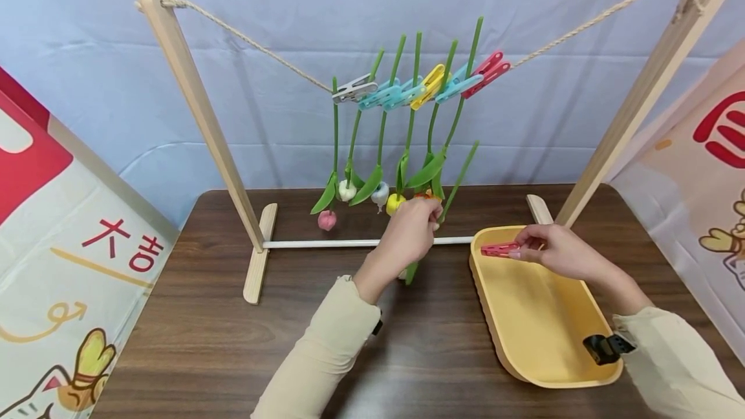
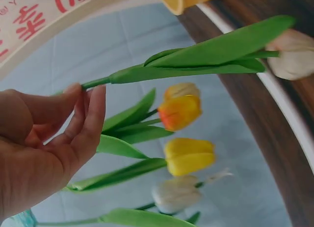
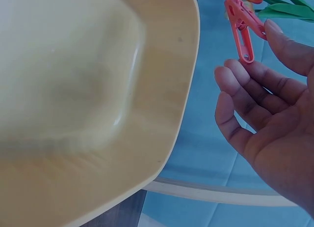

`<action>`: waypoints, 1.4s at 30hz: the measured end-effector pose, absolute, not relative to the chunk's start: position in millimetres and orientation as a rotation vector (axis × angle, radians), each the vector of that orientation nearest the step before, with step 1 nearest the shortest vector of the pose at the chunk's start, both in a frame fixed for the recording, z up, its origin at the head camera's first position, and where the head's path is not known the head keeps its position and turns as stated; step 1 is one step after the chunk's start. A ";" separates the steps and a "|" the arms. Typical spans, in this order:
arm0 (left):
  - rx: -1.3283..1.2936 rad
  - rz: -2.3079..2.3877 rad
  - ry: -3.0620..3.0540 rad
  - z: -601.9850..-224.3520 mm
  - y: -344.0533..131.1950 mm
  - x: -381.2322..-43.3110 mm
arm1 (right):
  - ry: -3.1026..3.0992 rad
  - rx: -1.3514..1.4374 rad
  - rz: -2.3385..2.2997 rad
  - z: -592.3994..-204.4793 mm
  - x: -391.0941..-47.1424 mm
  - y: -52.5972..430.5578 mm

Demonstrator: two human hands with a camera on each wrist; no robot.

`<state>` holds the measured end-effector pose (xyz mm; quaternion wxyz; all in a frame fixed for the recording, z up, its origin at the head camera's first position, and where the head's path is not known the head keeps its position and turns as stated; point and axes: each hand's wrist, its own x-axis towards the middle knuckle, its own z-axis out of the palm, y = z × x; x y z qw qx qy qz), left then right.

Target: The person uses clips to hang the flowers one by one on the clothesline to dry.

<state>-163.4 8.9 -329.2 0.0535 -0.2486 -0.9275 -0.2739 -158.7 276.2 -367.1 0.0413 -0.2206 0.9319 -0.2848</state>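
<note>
My left hand [image 1: 409,228] pinches the green stem of a white artificial tulip [image 2: 294,55], held head down; the stem's upper end [image 1: 461,176] rises past the fingers. In the right hand [image 1: 561,251] is a red clothespin [image 1: 497,249], pinched between thumb and fingers above the far end of a yellow tray [image 1: 553,383]. The right wrist view shows the same clothespin [image 3: 240,25] by the fingertips. Several tulips hang head down from the rope, among them a pink tulip [image 1: 327,220] and a yellow tulip [image 2: 190,156]. An orange tulip is partly behind the left hand in the head view.
A sagging rope [image 1: 250,37] joins two wooden posts [image 1: 200,115]. Grey, blue, yellow and red clothespins [image 1: 489,74] sit close together at its low middle. A white rod [image 1: 320,244] links the stand's feet on the dark wooden table [image 1: 192,335]. Printed bags flank the table.
</note>
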 end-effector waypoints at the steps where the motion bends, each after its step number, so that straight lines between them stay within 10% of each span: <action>1: -0.747 -0.828 -2.807 -326.1 11.5 -164.2 | 2.853 -0.676 -0.872 -367.0 -158.6 276.0; 24: -0.724 -0.866 -2.724 -272.4 45.2 -182.5 | 2.852 -0.624 -0.816 -357.8 -161.2 274.4; 42: -0.667 -0.906 -2.751 -267.1 50.0 -196.3 | 3.101 -0.628 -0.816 -279.6 -178.9 260.4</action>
